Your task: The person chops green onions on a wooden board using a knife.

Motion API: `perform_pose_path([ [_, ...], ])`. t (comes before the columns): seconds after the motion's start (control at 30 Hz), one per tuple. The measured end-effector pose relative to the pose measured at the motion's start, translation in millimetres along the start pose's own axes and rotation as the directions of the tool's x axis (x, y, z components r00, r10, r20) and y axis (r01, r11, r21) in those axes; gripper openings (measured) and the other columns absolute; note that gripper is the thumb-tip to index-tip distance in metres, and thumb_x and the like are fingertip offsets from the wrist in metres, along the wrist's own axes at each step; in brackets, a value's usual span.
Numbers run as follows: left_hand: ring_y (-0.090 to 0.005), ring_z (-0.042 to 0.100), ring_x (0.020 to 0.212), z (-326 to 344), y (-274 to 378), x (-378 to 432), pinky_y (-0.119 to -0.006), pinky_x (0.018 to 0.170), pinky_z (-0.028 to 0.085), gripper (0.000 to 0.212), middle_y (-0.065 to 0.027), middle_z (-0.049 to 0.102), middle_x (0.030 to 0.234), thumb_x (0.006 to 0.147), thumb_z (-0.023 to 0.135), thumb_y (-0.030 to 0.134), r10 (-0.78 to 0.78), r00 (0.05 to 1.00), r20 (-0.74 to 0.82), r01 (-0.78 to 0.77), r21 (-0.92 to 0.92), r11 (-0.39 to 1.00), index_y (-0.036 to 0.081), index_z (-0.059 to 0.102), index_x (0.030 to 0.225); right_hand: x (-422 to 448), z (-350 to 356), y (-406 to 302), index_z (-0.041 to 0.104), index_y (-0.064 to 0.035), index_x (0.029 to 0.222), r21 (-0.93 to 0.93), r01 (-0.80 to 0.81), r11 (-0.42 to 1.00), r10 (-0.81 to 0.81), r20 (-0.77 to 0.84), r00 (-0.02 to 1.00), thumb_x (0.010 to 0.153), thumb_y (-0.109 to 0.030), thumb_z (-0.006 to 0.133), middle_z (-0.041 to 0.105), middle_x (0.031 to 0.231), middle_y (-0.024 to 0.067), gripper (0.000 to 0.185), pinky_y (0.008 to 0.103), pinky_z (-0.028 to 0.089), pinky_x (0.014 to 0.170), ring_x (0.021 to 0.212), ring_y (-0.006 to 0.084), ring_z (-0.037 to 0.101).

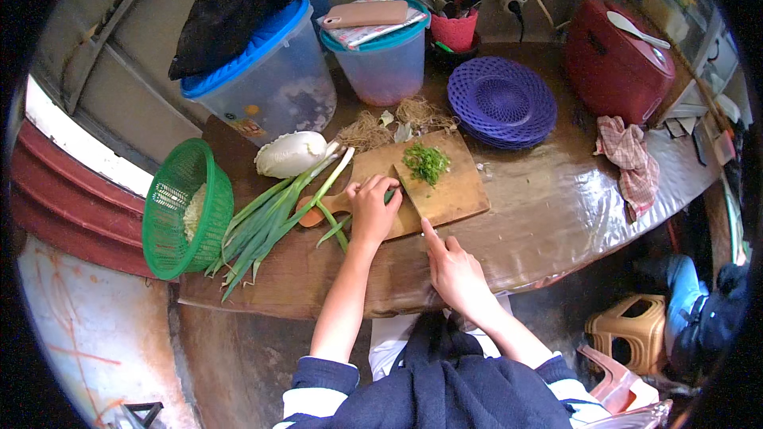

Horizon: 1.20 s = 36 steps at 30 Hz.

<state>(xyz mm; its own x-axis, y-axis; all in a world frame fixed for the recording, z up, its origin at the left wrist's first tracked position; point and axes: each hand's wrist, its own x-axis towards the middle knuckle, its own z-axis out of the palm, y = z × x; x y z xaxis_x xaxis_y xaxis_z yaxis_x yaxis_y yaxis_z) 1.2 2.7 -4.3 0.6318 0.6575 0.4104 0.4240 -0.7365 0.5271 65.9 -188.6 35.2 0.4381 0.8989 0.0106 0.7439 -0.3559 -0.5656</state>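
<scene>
A wooden cutting board with a handle lies on the table before me. My left hand rests on it, fingertips bent around a piece of green onion leaf. My right hand grips a knife at the board's near edge, index finger stretched forward. Its thin blade shows nearly edge-on, just right of the left fingertips; the handle is hidden in my palm. Beyond the blade sits a small heap of chopped greens. Whole green onions lie left of the board, beside a pale cabbage.
At the left stands a green plastic basket with pale food inside. Lidded tubs line the back. Purple woven plates are stacked right of the onion roots. A checked cloth lies below a red rice cooker.
</scene>
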Motion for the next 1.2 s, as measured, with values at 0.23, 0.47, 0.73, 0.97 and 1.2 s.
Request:
perform_pose_path([
  [0.23, -0.022, 0.06, 0.085, -2, 3, 0, -0.039, 0.088, 0.031, 0.01, -0.0041, 0.065, 0.087, 0.084, 0.065, 0.019, -0.07, 0.998, 0.005, 0.07, 0.019, 0.997, 0.009, 0.066, 0.086, -24, -23, 10, 0.027, -0.0174, 0.147, -0.047, -0.05, 0.998, 0.057, 0.162, 0.985, 0.087, -0.011, 0.049, 0.057, 0.09, 0.0229, 0.064, 0.051, 0.053, 0.059, 0.066, 0.0431, 0.063],
  [0.47, -0.0183, 0.059, 0.088, -2, 6, 4, -0.04, 0.09, 0.029, 0.006, -0.0005, 0.063, 0.086, 0.084, 0.065, 0.018, 0.04, 0.998, -0.05, -0.036, 0.078, 0.996, 0.012, 0.067, 0.085, -13, -27, 17, 0.036, -0.0158, 0.143, 0.035, -0.078, 0.996, 0.078, 0.014, 0.997, 0.091, -0.013, 0.052, 0.056, 0.082, 0.0207, 0.055, 0.0491, 0.05, 0.067, 0.073, 0.0407, 0.061],
  [0.73, -0.0167, 0.058, 0.092, -11, 7, -2, -0.043, 0.094, 0.028, 0.006, 0.0002, 0.063, 0.086, 0.083, 0.066, 0.017, 0.087, 0.996, -0.015, -0.085, 0.116, 0.99, 0.014, 0.069, 0.087, -17, -27, 13, 0.033, -0.0187, 0.145, 0.059, -0.027, 0.998, 0.026, 0.007, 1.0, 0.091, -0.016, 0.051, 0.057, 0.085, 0.0216, 0.057, 0.0506, 0.052, 0.064, 0.07, 0.0418, 0.062],
  [0.97, -0.0174, 0.058, 0.092, -11, 7, 0, -0.044, 0.096, 0.028, 0.006, -0.0005, 0.064, 0.088, 0.082, 0.067, 0.017, 0.031, 0.999, 0.026, -0.034, 0.104, 0.994, 0.014, 0.07, 0.085, -18, -26, 5, 0.037, -0.0145, 0.143, 0.067, -0.011, 0.998, 0.009, 0.02, 1.0, 0.091, -0.014, 0.052, 0.056, 0.081, 0.0198, 0.055, 0.0469, 0.05, 0.065, 0.071, 0.039, 0.061],
  [1.2, -0.018, 0.057, 0.095, -9, 8, 0, -0.043, 0.096, 0.027, 0.006, -0.0004, 0.064, 0.089, 0.081, 0.067, 0.017, 0.019, 1.0, 0.008, -0.02, 0.127, 0.992, 0.014, 0.07, 0.085, -16, -24, 4, 0.038, -0.0147, 0.143, 0.012, -0.019, 1.0, 0.019, 0.037, 0.999, 0.091, -0.015, 0.051, 0.054, 0.078, 0.0191, 0.053, 0.0478, 0.051, 0.063, 0.067, 0.0391, 0.06],
])
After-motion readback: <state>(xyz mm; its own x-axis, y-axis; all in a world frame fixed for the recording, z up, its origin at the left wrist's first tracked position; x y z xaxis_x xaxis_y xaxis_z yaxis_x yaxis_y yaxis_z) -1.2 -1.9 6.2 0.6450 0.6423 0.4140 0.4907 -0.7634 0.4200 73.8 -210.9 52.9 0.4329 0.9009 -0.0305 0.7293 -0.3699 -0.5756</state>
